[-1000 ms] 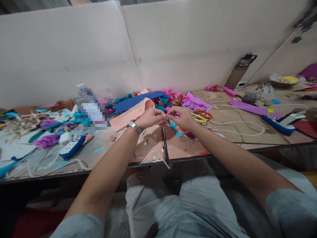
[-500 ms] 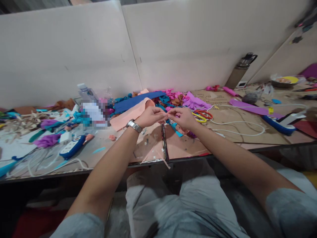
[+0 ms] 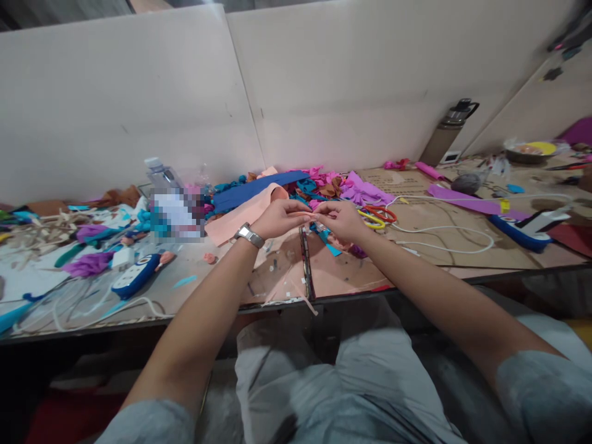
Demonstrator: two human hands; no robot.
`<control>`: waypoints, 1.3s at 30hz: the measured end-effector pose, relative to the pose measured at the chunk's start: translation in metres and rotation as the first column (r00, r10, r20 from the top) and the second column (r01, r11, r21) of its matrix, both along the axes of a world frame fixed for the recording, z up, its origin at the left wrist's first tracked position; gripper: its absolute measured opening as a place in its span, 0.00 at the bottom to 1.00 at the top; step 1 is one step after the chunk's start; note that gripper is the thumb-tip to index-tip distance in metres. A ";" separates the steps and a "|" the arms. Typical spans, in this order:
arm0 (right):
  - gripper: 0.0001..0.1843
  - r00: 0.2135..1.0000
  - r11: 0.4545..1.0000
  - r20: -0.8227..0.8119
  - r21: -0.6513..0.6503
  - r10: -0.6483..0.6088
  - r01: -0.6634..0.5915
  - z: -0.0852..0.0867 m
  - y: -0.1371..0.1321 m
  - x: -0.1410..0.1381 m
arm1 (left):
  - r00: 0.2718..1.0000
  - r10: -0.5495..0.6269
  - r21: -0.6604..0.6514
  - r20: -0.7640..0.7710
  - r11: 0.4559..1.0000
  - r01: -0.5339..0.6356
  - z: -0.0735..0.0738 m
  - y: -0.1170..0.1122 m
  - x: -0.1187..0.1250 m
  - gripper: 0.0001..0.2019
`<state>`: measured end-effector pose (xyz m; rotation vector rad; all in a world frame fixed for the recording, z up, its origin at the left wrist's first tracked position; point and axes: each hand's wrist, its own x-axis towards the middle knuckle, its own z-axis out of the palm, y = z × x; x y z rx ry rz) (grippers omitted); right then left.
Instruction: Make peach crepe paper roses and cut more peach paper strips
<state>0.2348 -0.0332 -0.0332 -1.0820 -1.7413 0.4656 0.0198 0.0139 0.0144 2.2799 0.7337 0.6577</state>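
Observation:
Above the near part of the table, my left hand (image 3: 283, 217) and my right hand (image 3: 341, 219) meet with fingertips pinched together. Between them is a thin peach strip of crepe paper (image 3: 300, 214), mostly covered by the fingers. A wider peach crepe paper sheet (image 3: 240, 216), curled at one end, lies just behind my left hand. Beyond it rests a flat blue strip (image 3: 261, 190). Close to my right hand are yellow-handled scissors (image 3: 374, 223) and a purple crepe paper piece (image 3: 367, 190).
Blue power strips lie at left (image 3: 136, 275) and right (image 3: 520, 233), with a white cable (image 3: 462, 250) looping across cardboard. A clear bottle (image 3: 164, 172) stands back left, and a dark flask (image 3: 444, 132) leans against the wall at right. Colourful scraps (image 3: 87, 264) litter the left side.
Both hands stay in nearly the same place. My fingers have shifted slightly on the peach strip, and a little more of it shows along my left fingers.

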 end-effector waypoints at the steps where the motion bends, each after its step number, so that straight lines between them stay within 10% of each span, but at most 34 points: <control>1: 0.14 1.000 1.000 0.005 0.006 0.004 -0.004 -0.001 0.001 0.000 | 1.000 -0.003 0.027 0.016 1.000 0.003 -0.001 -0.001 0.001 0.28; 27: 0.09 0.992 0.997 0.101 0.032 -0.077 0.074 -0.001 0.004 0.002 | 0.959 0.179 0.293 -0.221 0.950 -0.110 -0.004 0.021 -0.014 0.16; 39: 0.10 0.987 0.999 0.162 0.039 0.005 -0.012 0.003 -0.001 -0.003 | 0.990 -0.008 0.194 -0.140 0.980 0.035 -0.002 0.000 0.001 0.25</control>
